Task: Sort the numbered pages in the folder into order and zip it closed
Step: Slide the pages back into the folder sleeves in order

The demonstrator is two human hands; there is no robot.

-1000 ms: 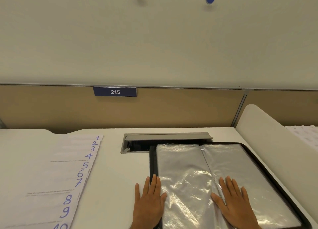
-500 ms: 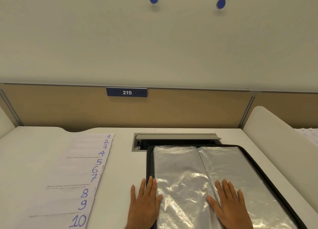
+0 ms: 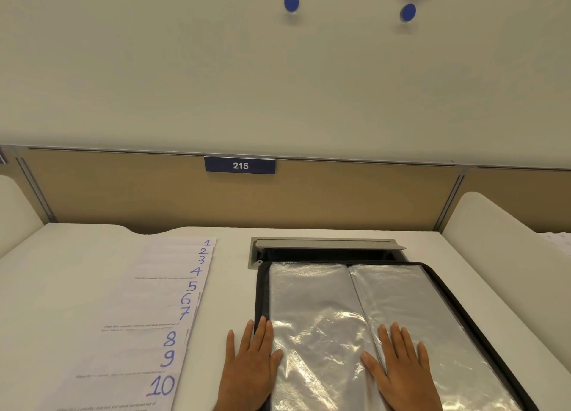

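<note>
Black zip-edged rectangular folder (image 3: 482, 314) lies open on smooth white desk (image 3: 92, 287), right of centre. Inside: glossy, crinkled clear plastic sleeves (image 3: 312, 311), 2 leaves split by centre spine.

Left hand (image 3: 250, 367) flat, fingers straight, straddling folder's left edge and desk. Right hand (image 3: 401, 370) flat, fingers spread, pressing right sleeve near spine.

White paper pages (image 3: 148, 324), handwritten blue 1-10, fanned overlapping on desk left of folder, apart from it.

Grey metal cable hatch (image 3: 327, 244) just behind folder.

Both hands (image 3: 250, 367) (image 3: 401, 370) rest flat on the open folder (image 3: 448, 302) beside numbered pages (image 3: 148, 318).
</note>
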